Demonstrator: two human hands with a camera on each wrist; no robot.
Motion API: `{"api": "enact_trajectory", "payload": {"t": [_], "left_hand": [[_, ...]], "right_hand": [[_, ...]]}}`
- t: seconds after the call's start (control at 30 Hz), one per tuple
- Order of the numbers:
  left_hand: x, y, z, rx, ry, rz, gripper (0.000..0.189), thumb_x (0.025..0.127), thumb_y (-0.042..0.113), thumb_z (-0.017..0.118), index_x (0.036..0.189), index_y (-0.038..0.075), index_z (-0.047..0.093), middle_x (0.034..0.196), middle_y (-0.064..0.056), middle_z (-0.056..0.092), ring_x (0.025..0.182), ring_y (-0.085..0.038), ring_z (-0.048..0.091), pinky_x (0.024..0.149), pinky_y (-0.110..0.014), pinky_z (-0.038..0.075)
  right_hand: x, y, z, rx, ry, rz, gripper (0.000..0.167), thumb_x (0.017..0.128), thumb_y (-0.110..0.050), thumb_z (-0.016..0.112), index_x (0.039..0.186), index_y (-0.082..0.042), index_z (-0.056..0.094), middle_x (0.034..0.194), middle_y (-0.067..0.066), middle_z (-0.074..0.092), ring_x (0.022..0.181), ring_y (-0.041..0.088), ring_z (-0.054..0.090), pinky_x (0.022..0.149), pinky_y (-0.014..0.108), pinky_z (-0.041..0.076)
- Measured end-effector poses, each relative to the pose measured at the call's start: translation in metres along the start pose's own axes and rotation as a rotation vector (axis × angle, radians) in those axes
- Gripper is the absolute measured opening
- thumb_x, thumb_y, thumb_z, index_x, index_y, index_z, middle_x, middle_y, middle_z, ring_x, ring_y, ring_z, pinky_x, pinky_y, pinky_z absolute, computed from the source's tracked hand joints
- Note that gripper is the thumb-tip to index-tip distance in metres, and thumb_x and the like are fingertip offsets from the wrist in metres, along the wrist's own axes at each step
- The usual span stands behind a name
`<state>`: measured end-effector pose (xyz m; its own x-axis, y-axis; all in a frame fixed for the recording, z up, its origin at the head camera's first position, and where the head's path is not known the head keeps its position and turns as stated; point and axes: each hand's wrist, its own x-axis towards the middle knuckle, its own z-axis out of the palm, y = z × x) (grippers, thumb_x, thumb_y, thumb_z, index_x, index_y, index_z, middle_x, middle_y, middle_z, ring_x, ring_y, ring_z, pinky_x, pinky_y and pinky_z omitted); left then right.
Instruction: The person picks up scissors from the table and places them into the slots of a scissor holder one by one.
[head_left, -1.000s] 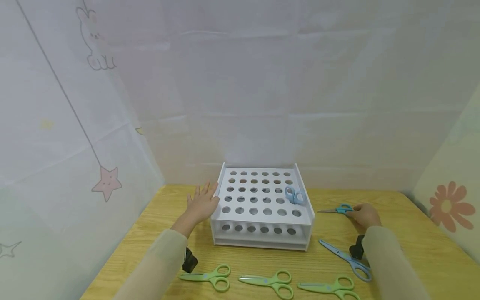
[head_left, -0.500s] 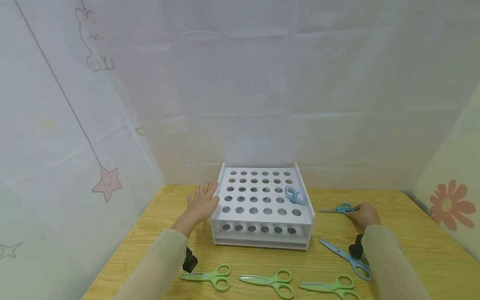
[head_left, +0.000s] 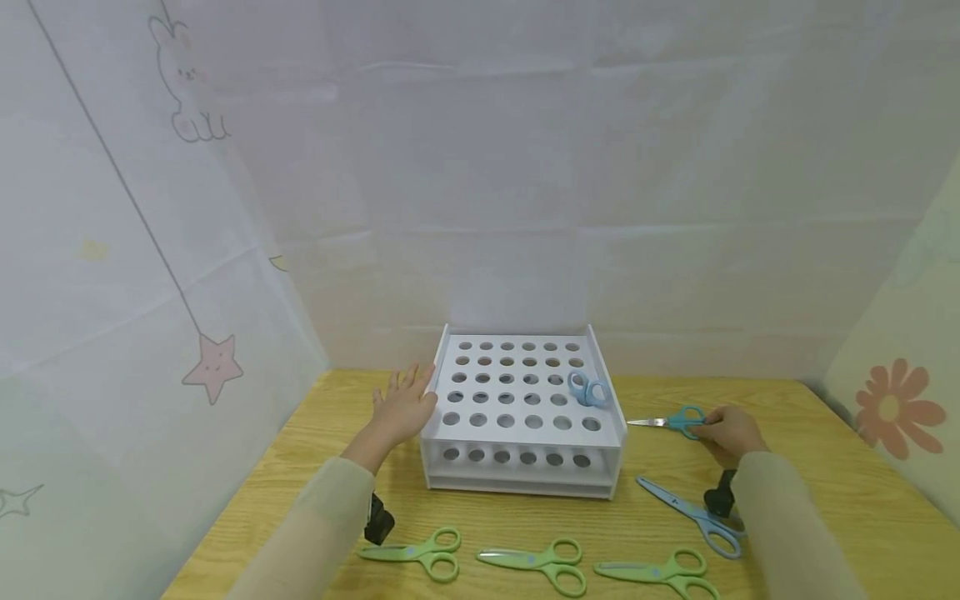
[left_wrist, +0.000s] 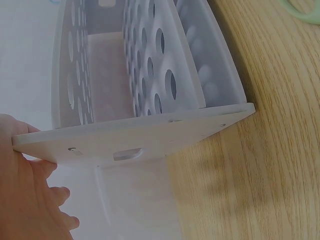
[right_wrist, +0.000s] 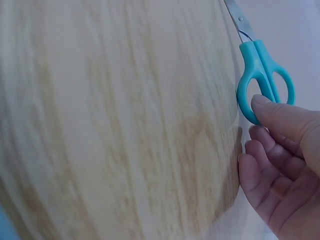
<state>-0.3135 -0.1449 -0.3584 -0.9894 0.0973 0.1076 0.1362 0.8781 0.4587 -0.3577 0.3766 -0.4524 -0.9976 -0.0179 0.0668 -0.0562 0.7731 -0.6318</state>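
Note:
My right hand (head_left: pixel 729 432) pinches the handle loops of teal scissors (right_wrist: pixel 257 70) between thumb and forefinger, to the right of a white rack (head_left: pixel 521 443). Their metal blades point left toward the rack's right side wall. In the right wrist view, the other fingers of this hand curl loosely beneath the loops. My left hand (head_left: pixel 401 410) rests against the rack's left side wall (left_wrist: pixel 135 135) with its fingers spread; the wall's top edge runs between its thumb and fingers in the left wrist view. Light blue scissors (head_left: pixel 587 389) stand handles-up in a hole at the rack's right.
Blue scissors (head_left: pixel 686 510) lie on the wooden table (head_left: pixel 300 475) below my right hand. Green scissors (head_left: pixel 420 553), more green scissors (head_left: pixel 536 563) and a third green pair (head_left: pixel 656 572) line the front. A pale printed cloth (head_left: pixel 480 192) hangs behind the table.
The teal scissors have shifted slightly left and their blades now catch the light, with my right hand turned a little. My left hand has stayed on the rack.

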Motion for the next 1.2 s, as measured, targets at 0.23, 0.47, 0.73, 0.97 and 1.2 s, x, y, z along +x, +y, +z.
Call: {"api": "enact_trajectory", "payload": {"t": [0.23,0.47,0.73,0.97,1.2], "left_hand": [[-0.002,0.002,0.000,-0.004,-0.007,-0.009,0.054,0.095,0.031,0.030,0.147,0.018,0.023,0.152,-0.011,0.009,0.135,-0.040,-0.002,0.100,-0.063,-0.008],[-0.001,0.001,0.000,-0.002,-0.005,-0.007,0.054,0.096,0.032,0.030,0.147,0.018,0.022,0.152,-0.012,0.009,0.135,-0.041,-0.001,0.100,-0.063,-0.007],[-0.001,0.001,-0.001,-0.015,-0.009,-0.004,0.055,0.096,0.032,0.029,0.148,0.018,0.021,0.152,-0.012,0.008,0.135,-0.041,-0.002,0.100,-0.063,-0.008],[0.000,-0.001,0.000,-0.012,-0.009,-0.001,0.055,0.096,0.033,0.029,0.148,0.018,0.020,0.152,-0.012,0.007,0.135,-0.042,-0.003,0.099,-0.063,-0.009],[-0.001,0.001,-0.001,-0.016,-0.015,0.006,0.055,0.096,0.032,0.029,0.148,0.017,0.021,0.152,-0.013,0.008,0.135,-0.042,-0.003,0.099,-0.064,-0.009]], "right_hand": [[-0.001,0.010,-0.002,0.136,-0.054,0.052,0.042,0.084,-0.026,0.067,0.097,0.013,0.056,0.084,0.010,0.059,0.074,0.022,0.055,0.064,0.035,0.050],[-0.001,0.008,-0.010,0.193,-0.105,0.090,0.061,0.091,-0.031,0.057,0.121,0.020,0.043,0.096,0.022,0.061,0.082,0.024,0.060,0.079,0.046,0.048],[-0.001,0.001,-0.016,0.438,-0.055,0.132,0.063,0.095,-0.023,0.052,0.132,0.021,0.026,0.096,0.009,0.062,0.083,0.016,0.064,0.078,0.036,0.051],[-0.001,-0.002,-0.023,0.518,-0.015,0.113,0.062,0.094,-0.018,0.052,0.131,0.023,0.024,0.091,0.001,0.060,0.082,0.014,0.065,0.080,0.035,0.051],[-0.004,-0.007,-0.034,0.511,-0.013,0.101,0.070,0.094,-0.026,0.053,0.134,0.021,0.020,0.096,0.002,0.061,0.085,0.013,0.065,0.084,0.036,0.048]]}}
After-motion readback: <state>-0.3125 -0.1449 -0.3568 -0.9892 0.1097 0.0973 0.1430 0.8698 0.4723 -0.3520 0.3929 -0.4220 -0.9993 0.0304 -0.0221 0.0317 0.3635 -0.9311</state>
